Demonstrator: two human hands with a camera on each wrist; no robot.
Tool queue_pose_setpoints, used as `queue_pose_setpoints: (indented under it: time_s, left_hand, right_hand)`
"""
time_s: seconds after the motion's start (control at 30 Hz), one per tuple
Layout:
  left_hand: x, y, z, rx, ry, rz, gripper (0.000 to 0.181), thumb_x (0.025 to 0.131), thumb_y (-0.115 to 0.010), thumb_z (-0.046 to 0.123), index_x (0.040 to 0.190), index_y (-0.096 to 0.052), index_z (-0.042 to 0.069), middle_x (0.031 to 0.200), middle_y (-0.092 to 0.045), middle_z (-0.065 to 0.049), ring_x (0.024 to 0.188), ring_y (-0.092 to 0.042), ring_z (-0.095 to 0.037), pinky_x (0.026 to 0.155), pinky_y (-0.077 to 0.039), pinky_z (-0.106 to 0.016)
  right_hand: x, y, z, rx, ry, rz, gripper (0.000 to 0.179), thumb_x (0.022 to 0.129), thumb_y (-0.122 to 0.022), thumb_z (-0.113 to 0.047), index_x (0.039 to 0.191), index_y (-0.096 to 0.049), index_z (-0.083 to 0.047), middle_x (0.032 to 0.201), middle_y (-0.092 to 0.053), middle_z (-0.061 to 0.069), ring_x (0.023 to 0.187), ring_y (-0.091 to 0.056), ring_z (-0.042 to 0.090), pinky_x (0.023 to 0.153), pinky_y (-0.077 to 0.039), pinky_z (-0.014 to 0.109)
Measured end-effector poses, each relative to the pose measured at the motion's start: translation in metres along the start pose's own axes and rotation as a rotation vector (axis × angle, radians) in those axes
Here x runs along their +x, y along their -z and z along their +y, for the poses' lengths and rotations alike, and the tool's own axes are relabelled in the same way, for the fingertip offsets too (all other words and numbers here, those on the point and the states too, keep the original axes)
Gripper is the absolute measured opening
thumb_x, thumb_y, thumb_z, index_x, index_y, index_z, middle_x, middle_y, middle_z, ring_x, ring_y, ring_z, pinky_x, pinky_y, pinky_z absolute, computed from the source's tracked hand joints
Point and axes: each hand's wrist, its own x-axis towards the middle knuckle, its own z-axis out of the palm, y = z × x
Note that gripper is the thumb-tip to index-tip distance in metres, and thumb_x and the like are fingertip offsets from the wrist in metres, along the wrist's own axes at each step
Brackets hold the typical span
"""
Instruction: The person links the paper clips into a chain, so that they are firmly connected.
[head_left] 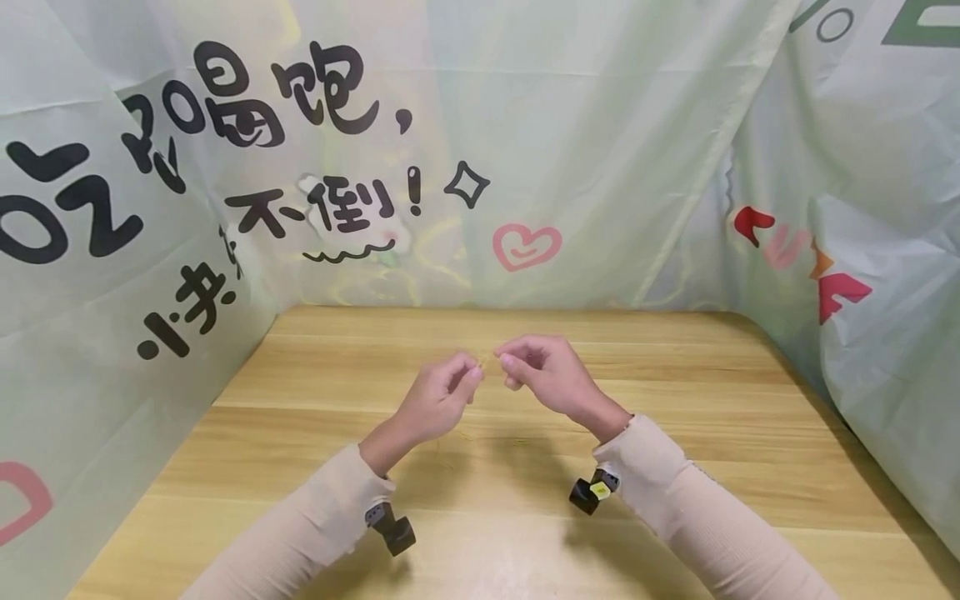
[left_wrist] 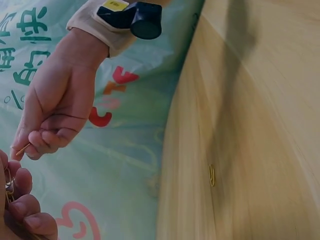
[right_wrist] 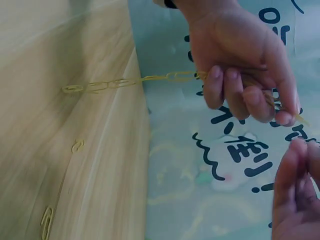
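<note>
In the head view my left hand (head_left: 442, 396) and right hand (head_left: 551, 371) are raised over the table, fingertips close together. A chain of linked yellow paper clips (right_wrist: 170, 76) trails from the left hand's curled fingers in the right wrist view. The left thumb and fingers pinch the chain's end clip (right_wrist: 301, 119), which sticks out toward the right fingertips. Between the right thumb and index finger, a single paper clip (left_wrist: 23, 149) shows in the left wrist view. Part of the chain is hidden inside the left palm.
Loose yellow paper clips lie on the wooden table (head_left: 712, 400), one (right_wrist: 78, 146) near the chain and another (right_wrist: 47, 222) farther along a board seam. A printed cloth (head_left: 600, 167) hangs behind and on both sides. Small black cameras (head_left: 401, 533) are strapped to the wrists.
</note>
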Motion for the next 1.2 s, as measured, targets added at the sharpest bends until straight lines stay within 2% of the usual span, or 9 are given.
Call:
queue_pose_setpoints:
  time_s: [0.13,0.17,0.27,0.37,0.6,0.83,1.2]
  left_hand:
    - [0.0,-0.001,0.0,0.015,-0.016,-0.015,0.014,0.098,-0.048,0.003,0.086,-0.057,0.004,0.063,-0.048,0.005,0.051,-0.04,-0.006,0.046,-0.037,-0.023]
    - [0.0,-0.001,-0.001,0.018,-0.018,-0.018,0.014,0.098,-0.048,0.003,0.086,-0.057,0.004,0.062,-0.048,0.005,0.051,-0.039,-0.006,0.046,-0.037,-0.023]
    - [-0.001,-0.002,-0.001,0.021,-0.029,-0.027,0.014,0.097,-0.048,0.003,0.087,-0.057,0.003,0.062,-0.047,0.005,0.05,-0.038,-0.005,0.045,-0.036,-0.022]
    - [0.0,-0.002,-0.002,0.029,-0.048,-0.031,0.014,0.097,-0.048,0.002,0.087,-0.058,0.003,0.061,-0.047,0.006,0.05,-0.038,-0.004,0.045,-0.036,-0.022]
    - [0.002,-0.002,-0.004,0.07,-0.108,-0.039,0.013,0.096,-0.05,0.003,0.086,-0.059,0.003,0.059,-0.043,0.007,0.051,-0.034,-0.002,0.045,-0.033,-0.021]
    - [0.002,-0.002,-0.005,0.092,-0.136,-0.042,0.016,0.095,-0.051,0.004,0.082,-0.06,0.005,0.059,-0.042,0.007,0.052,-0.033,-0.002,0.045,-0.032,-0.021]
    - [0.0,-0.003,-0.005,0.113,-0.135,-0.02,0.016,0.093,-0.053,0.003,0.079,-0.059,0.006,0.058,-0.038,0.008,0.052,-0.031,-0.002,0.046,-0.03,-0.02]
  right_hand:
    - [0.001,-0.002,-0.001,-0.022,-0.007,0.019,0.018,0.097,-0.059,-0.009,0.109,-0.069,0.001,0.103,-0.069,0.011,0.085,-0.062,0.022,0.075,-0.051,0.037]
    - [0.001,-0.002,-0.001,-0.03,-0.005,0.024,0.018,0.097,-0.059,-0.009,0.108,-0.069,0.0,0.103,-0.068,0.011,0.084,-0.06,0.022,0.074,-0.05,0.037]
    - [0.001,-0.002,-0.002,-0.024,-0.012,0.029,0.014,0.097,-0.058,-0.008,0.105,-0.068,0.0,0.095,-0.066,0.01,0.078,-0.058,0.02,0.069,-0.049,0.035]
    - [0.002,-0.003,-0.004,0.031,-0.045,0.023,0.01,0.097,-0.058,-0.006,0.103,-0.064,0.0,0.084,-0.061,0.009,0.069,-0.056,0.022,0.065,-0.05,0.035]
    - [0.004,-0.002,-0.009,0.175,-0.136,-0.016,0.013,0.096,-0.057,0.0,0.108,-0.058,0.005,0.092,-0.063,0.013,0.073,-0.064,0.021,0.071,-0.056,0.034]
    - [0.004,-0.002,-0.011,0.184,-0.146,-0.031,0.014,0.097,-0.056,-0.001,0.107,-0.059,0.008,0.092,-0.063,0.02,0.071,-0.063,0.019,0.07,-0.056,0.031]
    - [0.002,-0.003,-0.013,0.238,-0.198,-0.102,0.018,0.098,-0.055,-0.004,0.11,-0.058,0.009,0.082,-0.064,0.011,0.07,-0.061,0.016,0.07,-0.055,0.029]
